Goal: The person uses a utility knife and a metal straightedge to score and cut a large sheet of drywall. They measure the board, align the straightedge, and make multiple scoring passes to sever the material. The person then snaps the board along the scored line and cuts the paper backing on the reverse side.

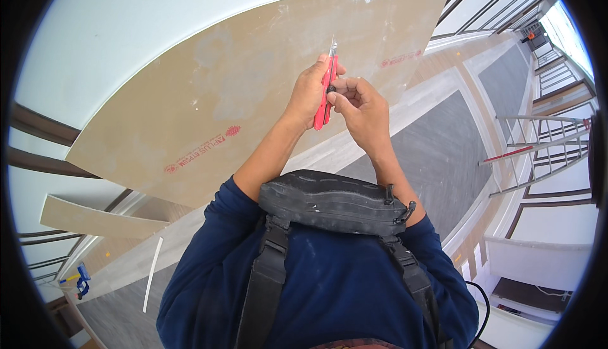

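My left hand [308, 89] is closed around the red handle of a utility knife [326, 99], held upright in front of a large board. A length of the knife's thin metal blade sticks out past the top of the handle. My right hand [364, 109] pinches a small black knob [330, 88] on the knife's side with thumb and forefinger. Behind both hands stands the brown paper-faced gypsum board [253, 64], marked with red print and whitish smudges. The hands seem apart from the board, though the exact gap cannot be judged.
A metal stepladder [538, 152] stands at the right on a grey and wood-toned floor [437, 159]. At the lower left lie a board offcut [104, 217], a white strip [152, 274] and a blue tool [82, 280]. A white cabinet [538, 263] stands at the lower right.
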Available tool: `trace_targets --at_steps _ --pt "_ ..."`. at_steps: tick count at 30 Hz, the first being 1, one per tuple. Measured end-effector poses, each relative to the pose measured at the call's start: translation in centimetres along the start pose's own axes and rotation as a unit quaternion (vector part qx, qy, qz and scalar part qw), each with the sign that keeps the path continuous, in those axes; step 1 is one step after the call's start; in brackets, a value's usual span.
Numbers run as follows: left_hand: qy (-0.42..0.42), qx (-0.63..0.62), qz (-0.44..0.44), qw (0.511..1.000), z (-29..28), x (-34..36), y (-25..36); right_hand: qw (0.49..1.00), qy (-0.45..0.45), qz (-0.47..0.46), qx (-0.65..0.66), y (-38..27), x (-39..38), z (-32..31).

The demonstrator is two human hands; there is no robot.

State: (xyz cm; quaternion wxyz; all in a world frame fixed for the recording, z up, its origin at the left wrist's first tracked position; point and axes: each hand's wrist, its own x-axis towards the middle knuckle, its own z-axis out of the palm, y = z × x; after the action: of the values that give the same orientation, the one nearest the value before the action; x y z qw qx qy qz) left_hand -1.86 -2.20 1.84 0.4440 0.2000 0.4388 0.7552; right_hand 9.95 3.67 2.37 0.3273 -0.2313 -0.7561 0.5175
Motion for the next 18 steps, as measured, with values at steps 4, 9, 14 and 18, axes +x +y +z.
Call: trace_targets --at_steps 4,9,14,18 --pt "-0.008 -0.023 -0.039 0.999 0.1 -0.2 -0.4 0.997 0.013 0.078 0.006 -1.9 0.9 0.1" --pt "-0.035 -0.057 -0.101 0.993 -1.6 1.0 -1.5 0.989 -0.009 0.144 0.02 -2.1 1.5 -0.4" --pt "-0.036 -0.102 -0.154 0.982 -1.3 0.8 -0.3 1.0 -0.017 0.001 -0.001 -0.8 0.9 -0.7" --pt "-0.047 -0.118 -0.147 0.981 -2.0 1.3 -0.5 0.998 -0.031 -0.02 -0.052 -0.6 1.1 -0.9"
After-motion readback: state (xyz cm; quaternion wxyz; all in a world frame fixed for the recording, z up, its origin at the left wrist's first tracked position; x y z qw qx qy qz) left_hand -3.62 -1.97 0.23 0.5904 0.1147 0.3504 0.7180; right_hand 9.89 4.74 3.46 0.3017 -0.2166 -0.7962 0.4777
